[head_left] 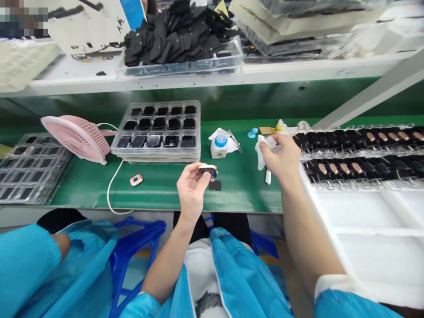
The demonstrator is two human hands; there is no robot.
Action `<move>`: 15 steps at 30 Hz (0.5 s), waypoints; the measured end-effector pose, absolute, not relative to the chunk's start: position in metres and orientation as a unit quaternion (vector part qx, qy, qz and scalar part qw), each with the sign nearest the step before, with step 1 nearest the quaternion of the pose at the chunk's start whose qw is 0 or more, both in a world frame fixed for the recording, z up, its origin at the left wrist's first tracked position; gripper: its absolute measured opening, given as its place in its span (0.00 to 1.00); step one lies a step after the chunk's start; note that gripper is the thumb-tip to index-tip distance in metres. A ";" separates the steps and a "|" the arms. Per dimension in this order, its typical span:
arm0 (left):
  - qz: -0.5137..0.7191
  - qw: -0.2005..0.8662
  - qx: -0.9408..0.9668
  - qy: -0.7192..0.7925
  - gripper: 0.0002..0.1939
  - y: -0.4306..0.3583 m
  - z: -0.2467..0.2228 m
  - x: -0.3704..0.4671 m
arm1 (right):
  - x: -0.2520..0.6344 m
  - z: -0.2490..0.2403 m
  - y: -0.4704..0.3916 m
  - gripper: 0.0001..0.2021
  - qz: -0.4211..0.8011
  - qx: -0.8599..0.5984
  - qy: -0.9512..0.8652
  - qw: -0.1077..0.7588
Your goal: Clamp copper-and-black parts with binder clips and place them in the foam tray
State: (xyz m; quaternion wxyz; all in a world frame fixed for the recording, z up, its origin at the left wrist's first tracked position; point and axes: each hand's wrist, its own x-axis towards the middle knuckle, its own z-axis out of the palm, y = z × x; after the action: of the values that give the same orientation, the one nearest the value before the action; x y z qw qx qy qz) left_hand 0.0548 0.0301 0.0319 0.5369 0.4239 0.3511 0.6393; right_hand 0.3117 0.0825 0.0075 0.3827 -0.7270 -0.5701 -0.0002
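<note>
Between the fingers and thumb of my left hand (194,187) is a smartwatch case (208,171), dark-faced with a pale edge, held just above the green bench mat. A flat black rounded square (215,185) lies beside it on the mat. My right hand (281,157) pinches a crumpled white wipe (261,154) that hangs down from the fingers. Under that hand lies a small white stick-like piece (268,177). A white bottle with a blue cap (220,148) stands between the hands, and tweezers (235,141) rest on white paper behind it.
A clear tray of black watch faces (155,132) sits at back left, near a pink fan (77,137). A pink watch case (136,179) lies on the mat. Racked watch parts (357,168) stand at right. Overhead, a shelf (185,79) holds black pieces. A co-worker's blue sleeve (29,251) is at left.
</note>
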 end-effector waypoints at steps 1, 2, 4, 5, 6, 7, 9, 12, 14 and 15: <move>0.638 0.543 0.422 0.345 0.13 0.029 0.034 0.054 | 0.313 0.008 0.081 0.11 0.032 -0.731 -0.562 0.385; 0.637 0.549 0.421 0.340 0.12 0.028 0.035 0.053 | 0.314 0.007 0.078 0.12 0.055 -0.735 -0.551 0.391; 0.632 0.559 0.417 0.338 0.11 0.026 0.038 0.051 | 0.317 0.004 0.073 0.13 0.075 -0.740 -0.521 0.419; 0.629 0.564 0.414 0.339 0.11 0.025 0.040 0.051 | 0.319 0.002 0.070 0.14 0.089 -0.738 -0.504 0.439; 0.626 0.570 0.409 0.342 0.12 0.025 0.041 0.050 | 0.320 0.002 0.067 0.16 0.116 -0.734 -0.487 0.459; 0.623 0.576 0.403 0.344 0.13 0.024 0.043 0.049 | 0.322 0.003 0.064 0.17 0.160 -0.726 -0.468 0.478; 0.621 0.586 0.390 0.345 0.15 0.023 0.045 0.048 | 0.323 0.009 0.059 0.18 0.265 -0.686 -0.430 0.523; 0.618 0.601 0.377 0.339 0.15 0.023 0.048 0.048 | 0.320 0.023 0.054 0.12 0.359 -0.593 -0.399 0.600; 0.620 0.606 0.371 0.333 0.14 0.024 0.048 0.047 | 0.315 0.030 0.052 0.08 0.371 -0.546 -0.398 0.637; 0.622 0.606 0.369 0.332 0.14 0.024 0.047 0.047 | 0.312 0.032 0.052 0.09 0.373 -0.528 -0.402 0.649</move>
State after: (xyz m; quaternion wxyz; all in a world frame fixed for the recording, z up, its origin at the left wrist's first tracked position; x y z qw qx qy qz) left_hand 0.0472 0.0244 0.0471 0.6059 0.3694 0.3315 0.6218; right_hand 0.3118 0.0524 0.0324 0.6487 -0.5279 -0.4016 0.3731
